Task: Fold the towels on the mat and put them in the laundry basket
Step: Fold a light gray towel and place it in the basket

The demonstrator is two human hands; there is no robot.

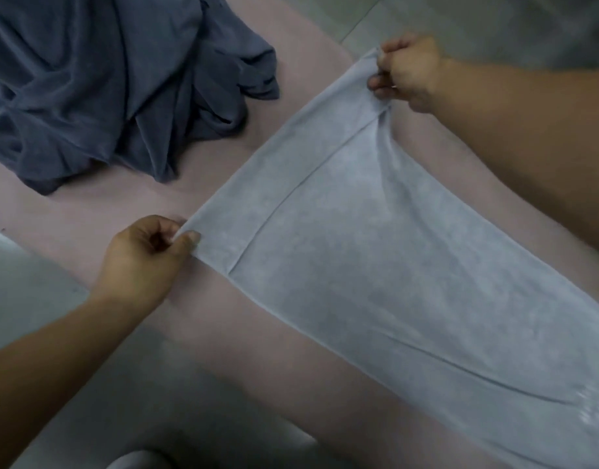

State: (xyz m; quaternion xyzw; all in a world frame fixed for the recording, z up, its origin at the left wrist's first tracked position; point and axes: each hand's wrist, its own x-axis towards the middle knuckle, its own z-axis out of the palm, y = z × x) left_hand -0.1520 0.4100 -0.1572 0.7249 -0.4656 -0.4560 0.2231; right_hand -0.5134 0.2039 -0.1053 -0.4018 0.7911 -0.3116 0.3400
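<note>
We see a long pale towel [376, 265] over the pink mat [88, 211]. Its long side runs from the middle of the picture down to the bottom right, where the picture cuts it off. Its short end is stretched between the two hands. The left hand [145, 255] pinches the near corner with thumb and fingers. The right hand [410, 72] pinches the far corner. A dark blue towel [105, 79] lies crumpled on the mat, top left, partly cut off too.
</note>
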